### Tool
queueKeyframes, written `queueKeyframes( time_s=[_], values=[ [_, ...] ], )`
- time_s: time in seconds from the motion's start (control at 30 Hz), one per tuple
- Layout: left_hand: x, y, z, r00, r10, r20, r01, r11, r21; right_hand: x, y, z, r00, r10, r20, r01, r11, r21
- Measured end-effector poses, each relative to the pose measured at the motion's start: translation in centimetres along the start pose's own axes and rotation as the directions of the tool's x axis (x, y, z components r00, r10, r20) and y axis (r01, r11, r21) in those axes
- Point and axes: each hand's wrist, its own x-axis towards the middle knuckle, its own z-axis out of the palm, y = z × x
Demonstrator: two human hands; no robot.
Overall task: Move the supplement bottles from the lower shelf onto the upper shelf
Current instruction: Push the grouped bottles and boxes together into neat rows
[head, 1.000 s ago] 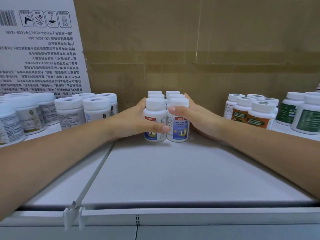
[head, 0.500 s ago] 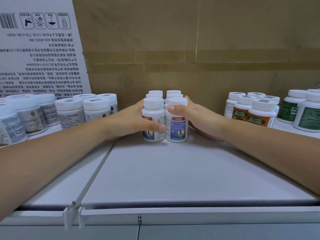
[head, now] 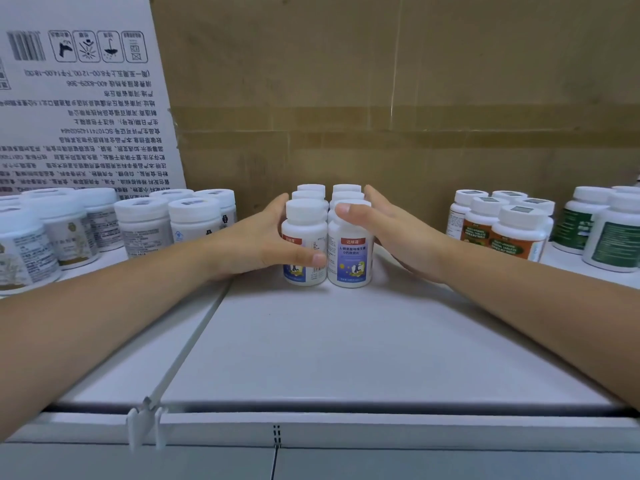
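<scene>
Several white supplement bottles with blue-and-red labels (head: pixel 350 252) stand in two rows on the white shelf (head: pixel 346 348), close to the cardboard back wall. My left hand (head: pixel 256 242) cups the left side of the group, thumb across the front left bottle (head: pixel 302 237). My right hand (head: pixel 391 230) presses against the right side, thumb lying over the cap of the front right bottle. The rear bottles are mostly hidden behind the front pair.
White jars (head: pixel 145 223) crowd the shelf at the left below a printed white carton (head: pixel 79 98). Orange-labelled bottles (head: pixel 509 233) and green-labelled bottles (head: pixel 609 233) stand at the right. A thin white divider rail (head: pixel 180 355) runs front to back. Brown cardboard (head: pixel 398 98) closes the back.
The bottle group and both hands have slid slightly away from me toward the back wall. My right thumb has risen from the label onto the cap of the front right bottle.
</scene>
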Motion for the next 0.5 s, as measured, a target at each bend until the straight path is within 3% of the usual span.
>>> queueKeyframes(
  time_s=[0.2, 0.37, 0.5],
  values=[
    [-1.2, 1.7, -0.1, 0.990, -0.095, -0.105, 0.097, 0.995, 0.016, -0.8, -1.5, -0.4, 0.997, -0.003, -0.077, 0.002, 1.000, -0.013],
    [-3.0, 5.4, -0.8, 0.978, -0.022, -0.208, 0.053, 0.988, 0.142, -1.5, -4.2, -0.8, 0.959, -0.173, -0.226, 0.140, 0.978, -0.154],
    [-5.9, 7.5, -3.8, 0.961, 0.029, -0.276, 0.062, 0.947, 0.314, -2.0, -7.2, -0.2, 0.930, -0.270, -0.250, 0.188, 0.933, -0.308]
  ],
)
